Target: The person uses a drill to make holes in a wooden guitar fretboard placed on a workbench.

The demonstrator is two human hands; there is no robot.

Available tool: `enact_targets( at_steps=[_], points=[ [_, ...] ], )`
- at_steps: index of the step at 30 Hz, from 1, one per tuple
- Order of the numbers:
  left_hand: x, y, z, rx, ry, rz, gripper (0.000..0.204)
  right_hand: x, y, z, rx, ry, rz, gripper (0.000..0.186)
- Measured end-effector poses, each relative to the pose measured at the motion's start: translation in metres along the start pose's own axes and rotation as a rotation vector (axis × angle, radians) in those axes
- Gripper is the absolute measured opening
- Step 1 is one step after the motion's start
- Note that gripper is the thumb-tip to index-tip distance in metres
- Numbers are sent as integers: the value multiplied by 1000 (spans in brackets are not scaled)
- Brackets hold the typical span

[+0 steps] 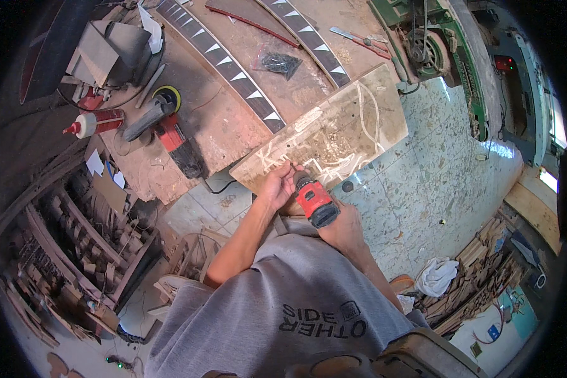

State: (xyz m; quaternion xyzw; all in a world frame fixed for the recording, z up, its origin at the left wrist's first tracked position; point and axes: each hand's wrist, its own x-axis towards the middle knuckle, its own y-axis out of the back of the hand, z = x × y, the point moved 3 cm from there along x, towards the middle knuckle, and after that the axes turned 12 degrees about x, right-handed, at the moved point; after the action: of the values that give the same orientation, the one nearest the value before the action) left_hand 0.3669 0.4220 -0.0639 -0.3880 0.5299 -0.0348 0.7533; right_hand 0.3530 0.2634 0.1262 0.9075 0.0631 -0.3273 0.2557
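Observation:
My right hand (pixel 343 230) grips a red and black cordless drill (pixel 316 203), its front pointing away from me over the near edge of a worn board (pixel 390 116). Close beside the drill's chuck, my left hand (pixel 277 188) has its thumb and fingers pinched together. Whatever sits between those fingertips is too small to make out. Pale streaks, dried-looking smears and small bits cover the board, which lies slantwise on the workbench's right end.
Two curved dark strips with white triangles (pixel 238 77) lie beyond the board, with a plastic bag of small dark pieces (pixel 280 63) between them. Left are a corded red power tool (pixel 170 135) and a glue bottle (pixel 99 122). A green belt-driven machine (pixel 435 53) stands far right; wood offcuts (pixel 485 274) lie nearer.

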Motion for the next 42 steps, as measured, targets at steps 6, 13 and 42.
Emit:
enact_targets(
  at_steps=[6,13,42],
  points=[
    [2,0,4,-18,-18,-72,28,1,-1,-4,17,-83,-48,46],
    [3,4,6,16,-2,-100,25,2,-5,1,-9,-72,-39,58],
    [4,-6,-1,1,-26,15,32,-2,-11,2,-73,-68,-29,53]
  ],
)
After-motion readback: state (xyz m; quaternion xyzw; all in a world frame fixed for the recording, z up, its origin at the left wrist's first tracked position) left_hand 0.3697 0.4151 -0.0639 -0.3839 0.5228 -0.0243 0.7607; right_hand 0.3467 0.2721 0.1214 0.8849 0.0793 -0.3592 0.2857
